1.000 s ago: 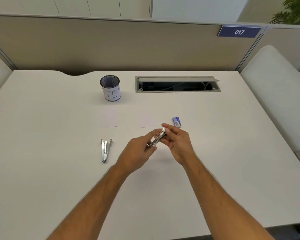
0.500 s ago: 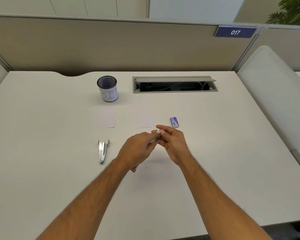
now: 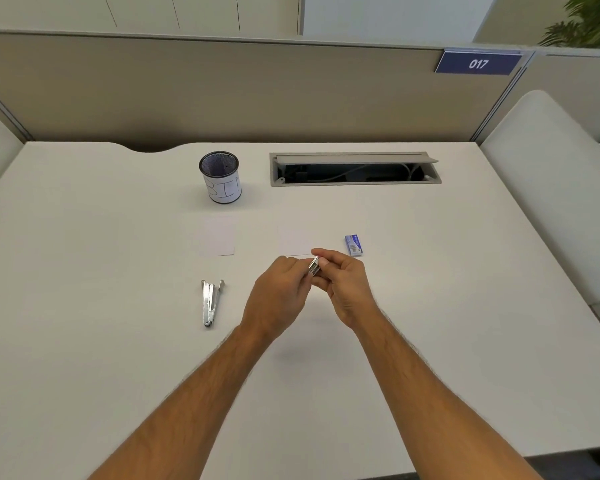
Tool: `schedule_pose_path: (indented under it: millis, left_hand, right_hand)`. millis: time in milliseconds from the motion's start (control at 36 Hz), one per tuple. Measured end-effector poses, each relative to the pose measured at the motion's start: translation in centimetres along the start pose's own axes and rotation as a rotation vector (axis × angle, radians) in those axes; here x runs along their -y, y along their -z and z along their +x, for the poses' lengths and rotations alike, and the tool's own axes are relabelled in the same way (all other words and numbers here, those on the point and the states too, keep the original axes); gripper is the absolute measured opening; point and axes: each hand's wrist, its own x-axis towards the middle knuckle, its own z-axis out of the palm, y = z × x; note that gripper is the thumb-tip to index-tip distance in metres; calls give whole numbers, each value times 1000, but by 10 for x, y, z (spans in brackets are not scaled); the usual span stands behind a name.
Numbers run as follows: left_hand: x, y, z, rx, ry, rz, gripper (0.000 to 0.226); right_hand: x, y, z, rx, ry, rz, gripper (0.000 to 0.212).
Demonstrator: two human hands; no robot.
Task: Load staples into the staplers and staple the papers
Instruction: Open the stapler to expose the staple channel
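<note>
Two hands meet just above the middle of the frame, over a white counter (image 3: 84, 271), and between them they hold a small silver stapler (image 3: 314, 265). The left hand (image 3: 278, 299) has its fingers curled round the stapler's near end, which it hides, while the right hand (image 3: 345, 289) pinches the far end between thumb and forefinger, the other fingers folded under it; only a short bright tip of metal shows between the two hands (whether its magazine stands open cannot be told). A second stapler (image 3: 210, 303), also silver, lies on the counter left of centre, well apart from the hands, its arm swung open in a narrow V that points toward the top of the frame. Two small white papers lie flat beyond the hands: the left paper (image 3: 219, 237) above the second stapler, the right paper (image 3: 297, 240) just beyond the fingertips. A small blue staple box (image 3: 353, 245) rests to the right of that paper, near the right hand's forefinger but not touching it. Farther up, left of centre, stands a dark mesh cup (image 3: 221, 176) wrapped in a white label with hand-drawn letters. To its right a grey cable hatch (image 3: 355, 168) is sunk into the counter, lid raised, cables showing inside. On the beige partition in the upper right hangs a blue plate (image 3: 478, 63) reading 017.
</note>
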Motion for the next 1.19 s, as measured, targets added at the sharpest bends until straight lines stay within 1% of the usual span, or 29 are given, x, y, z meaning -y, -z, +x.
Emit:
schedule_pose_path:
  millis: [194, 278, 500, 611, 694, 778, 917, 1056, 1194]
  left_hand:
    - [7, 0, -12, -24, 2, -64, 27]
    - [8, 0, -14, -33, -25, -66, 26]
    - [8, -1, -7, -8, 6, -126, 18]
    - [9, 1, -5, 13, 18, -151, 23]
    - [8, 2, -5, 11, -4, -154, 24]
    - [10, 2, -5, 13, -4, -149, 23]
    - [12, 1, -1, 22, 29, -138, 33]
    - [11, 2, 3, 25, 37, -128, 32]
    - [11, 5, 2, -5, 14, -129, 31]
  right_hand:
    - [-1, -1, 6, -39, -2, 10, 25]
    - [-4, -1, 7, -54, -1, -13, 25]
    - [0, 1, 12, -32, -5, -77, 24]
    - [0, 1, 13, -32, -9, -81, 24]
    - [0, -1, 13, -52, -17, -80, 24]
    - [-1, -3, 14, -45, -10, -114, 23]
    - [4, -5, 15, -12, 4, -155, 25]
    - [5, -6, 14, -12, 17, -163, 26]
    - [4, -6, 13, -30, -7, -126, 25]
